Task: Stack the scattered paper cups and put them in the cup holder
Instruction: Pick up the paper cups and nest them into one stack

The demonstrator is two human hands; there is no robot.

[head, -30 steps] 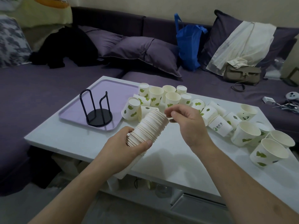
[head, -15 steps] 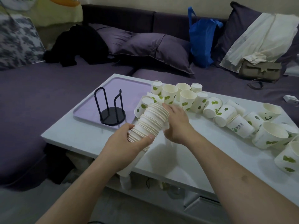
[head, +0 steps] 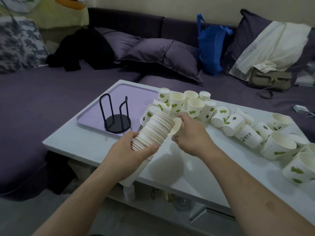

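My left hand (head: 129, 155) grips a long tilted stack of white paper cups (head: 156, 130) around its lower part, with the open end pointing up and to the right. My right hand (head: 190, 135) is at that open end, with its fingers closed on a single paper cup (head: 176, 126) that touches the stack's top rim. Several loose white cups with green leaf prints (head: 196, 106) stand or lie in a band across the table to the right. The black wire cup holder (head: 117, 116) stands with nothing in it on a lilac tray (head: 136, 92), just left of the stack.
The low white table (head: 179, 167) has its front edge close to me. A purple sofa wraps around behind and to the left, with cushions, a blue bag (head: 209, 48), a grey handbag (head: 271, 80) and dark clothing on it. Larger cups (head: 279, 145) crowd the table's right end.
My right hand dropped beside the stack's top, then came back to its open end holding a single cup. The left hand keeps its grip on the stack.
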